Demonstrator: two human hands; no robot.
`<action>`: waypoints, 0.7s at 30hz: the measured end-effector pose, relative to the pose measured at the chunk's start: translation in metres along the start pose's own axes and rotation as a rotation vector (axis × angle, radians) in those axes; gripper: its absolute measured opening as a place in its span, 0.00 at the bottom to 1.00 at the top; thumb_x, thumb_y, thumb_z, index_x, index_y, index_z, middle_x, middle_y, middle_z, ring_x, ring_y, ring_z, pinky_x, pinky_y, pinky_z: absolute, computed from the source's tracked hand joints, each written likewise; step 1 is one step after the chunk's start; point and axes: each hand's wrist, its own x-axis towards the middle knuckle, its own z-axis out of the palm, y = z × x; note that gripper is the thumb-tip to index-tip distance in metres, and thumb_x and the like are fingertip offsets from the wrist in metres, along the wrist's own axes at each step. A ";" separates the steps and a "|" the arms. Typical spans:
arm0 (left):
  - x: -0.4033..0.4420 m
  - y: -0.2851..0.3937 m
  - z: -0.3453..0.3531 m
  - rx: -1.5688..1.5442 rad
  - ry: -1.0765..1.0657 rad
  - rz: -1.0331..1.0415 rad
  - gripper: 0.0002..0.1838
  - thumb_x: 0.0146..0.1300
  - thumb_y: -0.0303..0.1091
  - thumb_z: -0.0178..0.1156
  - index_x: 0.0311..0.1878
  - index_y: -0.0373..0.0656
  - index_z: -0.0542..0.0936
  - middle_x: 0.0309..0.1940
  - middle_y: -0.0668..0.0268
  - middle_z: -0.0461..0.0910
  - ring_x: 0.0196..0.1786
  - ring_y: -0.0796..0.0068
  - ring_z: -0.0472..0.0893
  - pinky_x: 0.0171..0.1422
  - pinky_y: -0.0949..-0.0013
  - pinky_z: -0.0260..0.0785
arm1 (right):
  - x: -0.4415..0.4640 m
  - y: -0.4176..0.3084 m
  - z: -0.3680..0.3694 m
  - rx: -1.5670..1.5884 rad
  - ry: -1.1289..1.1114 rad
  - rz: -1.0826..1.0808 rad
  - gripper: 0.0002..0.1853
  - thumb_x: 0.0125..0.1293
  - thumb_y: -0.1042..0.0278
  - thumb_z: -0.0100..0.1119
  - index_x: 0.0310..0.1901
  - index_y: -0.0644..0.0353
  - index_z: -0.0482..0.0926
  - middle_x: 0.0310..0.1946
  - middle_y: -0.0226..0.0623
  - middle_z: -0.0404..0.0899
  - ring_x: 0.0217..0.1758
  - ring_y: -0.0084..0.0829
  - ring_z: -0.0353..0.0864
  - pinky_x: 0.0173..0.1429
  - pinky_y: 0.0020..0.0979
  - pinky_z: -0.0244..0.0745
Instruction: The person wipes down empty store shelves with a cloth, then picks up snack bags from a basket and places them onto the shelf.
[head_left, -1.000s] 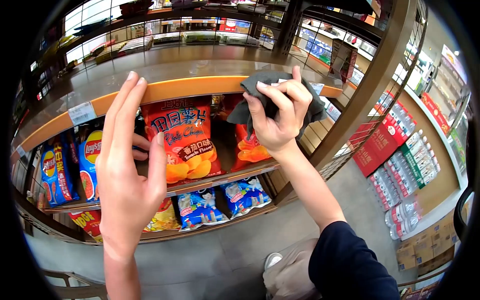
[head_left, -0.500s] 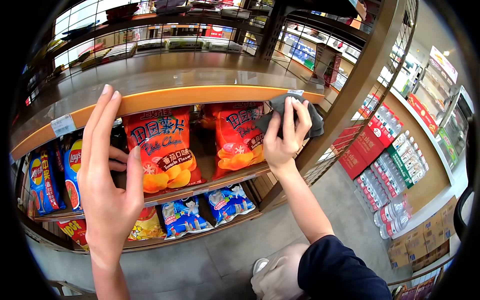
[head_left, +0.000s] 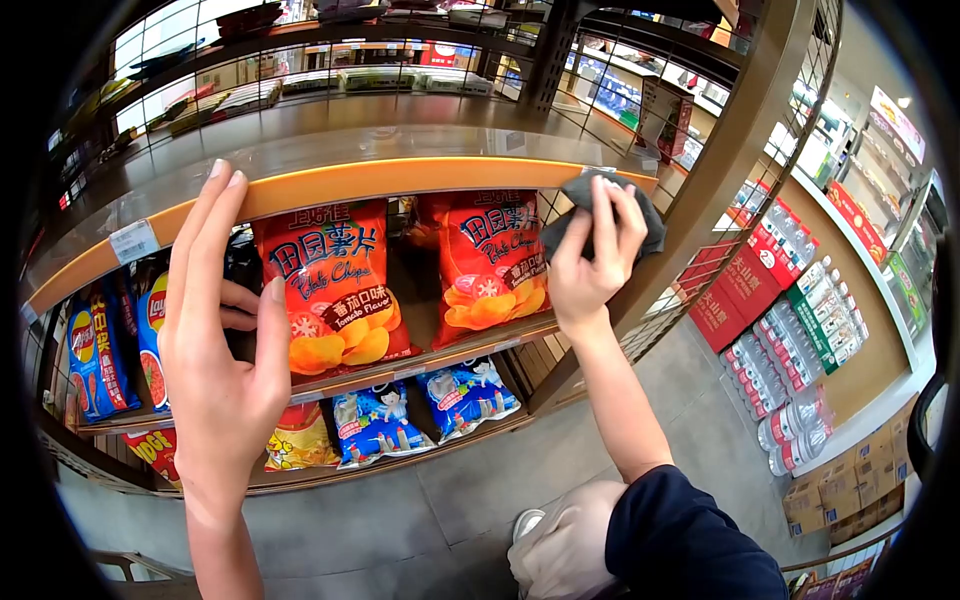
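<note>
My right hand (head_left: 598, 250) grips a dark grey cloth (head_left: 648, 225), which lies against the right end of the shelf's orange front edge (head_left: 400, 178). My left hand (head_left: 222, 345) is open, its fingers stretched upward, fingertips by the left part of that edge near a white price tag (head_left: 134, 241). Below the edge stand a red bag of tomato-flavour potato chips (head_left: 335, 285) and a second red chip bag (head_left: 492, 265). A blue Lay's bag (head_left: 95, 350) is left of my left hand, which partly hides another.
Small blue snack bags (head_left: 378, 425) and a yellow bag (head_left: 300, 440) sit on the bottom shelf. A brown upright post (head_left: 725, 165) with wire mesh borders the shelf on the right. Beyond it are bottled-water packs (head_left: 765, 370), a red carton (head_left: 735, 297) and cardboard boxes (head_left: 835, 490).
My right hand has slid the cloth slightly right along the shelf edge. The whole view has shifted a little. My left hand stays nearly in place, still open.
</note>
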 end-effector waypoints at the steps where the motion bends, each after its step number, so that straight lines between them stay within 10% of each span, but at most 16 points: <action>1: 0.000 0.000 0.000 -0.002 -0.006 -0.001 0.35 0.60 0.15 0.57 0.72 0.43 0.67 0.74 0.59 0.65 0.33 0.78 0.76 0.40 0.77 0.70 | -0.001 0.006 -0.002 -0.039 0.015 0.009 0.20 0.60 0.89 0.58 0.55 0.67 0.81 0.50 0.45 0.77 0.56 0.44 0.79 0.70 0.47 0.69; 8: 0.000 -0.001 -0.001 -0.013 -0.003 0.004 0.35 0.60 0.15 0.57 0.72 0.44 0.67 0.74 0.59 0.65 0.33 0.80 0.76 0.36 0.78 0.71 | -0.002 0.029 -0.006 -0.061 0.109 0.178 0.19 0.62 0.88 0.56 0.54 0.67 0.80 0.52 0.46 0.77 0.56 0.44 0.78 0.69 0.44 0.70; 11: 0.002 -0.008 -0.007 -0.123 -0.049 0.031 0.36 0.57 0.14 0.57 0.72 0.41 0.67 0.73 0.51 0.64 0.56 0.59 0.82 0.44 0.71 0.78 | -0.004 0.027 -0.008 0.031 0.127 0.318 0.15 0.68 0.83 0.55 0.55 0.66 0.78 0.54 0.42 0.78 0.57 0.35 0.78 0.65 0.36 0.71; 17: 0.002 -0.034 -0.023 -0.015 0.204 0.239 0.27 0.56 0.17 0.58 0.62 0.40 0.76 0.68 0.53 0.72 0.44 0.61 0.86 0.43 0.68 0.79 | 0.044 -0.013 -0.040 0.007 0.265 0.162 0.14 0.71 0.82 0.55 0.57 0.69 0.75 0.53 0.44 0.80 0.53 0.34 0.80 0.62 0.34 0.75; 21: 0.018 -0.049 -0.050 -0.017 0.510 0.261 0.13 0.57 0.25 0.59 0.46 0.34 0.78 0.44 0.56 0.78 0.40 0.53 0.84 0.40 0.58 0.79 | 0.094 -0.042 -0.022 0.361 0.369 0.194 0.13 0.73 0.79 0.53 0.57 0.71 0.74 0.54 0.46 0.79 0.52 0.31 0.80 0.58 0.30 0.79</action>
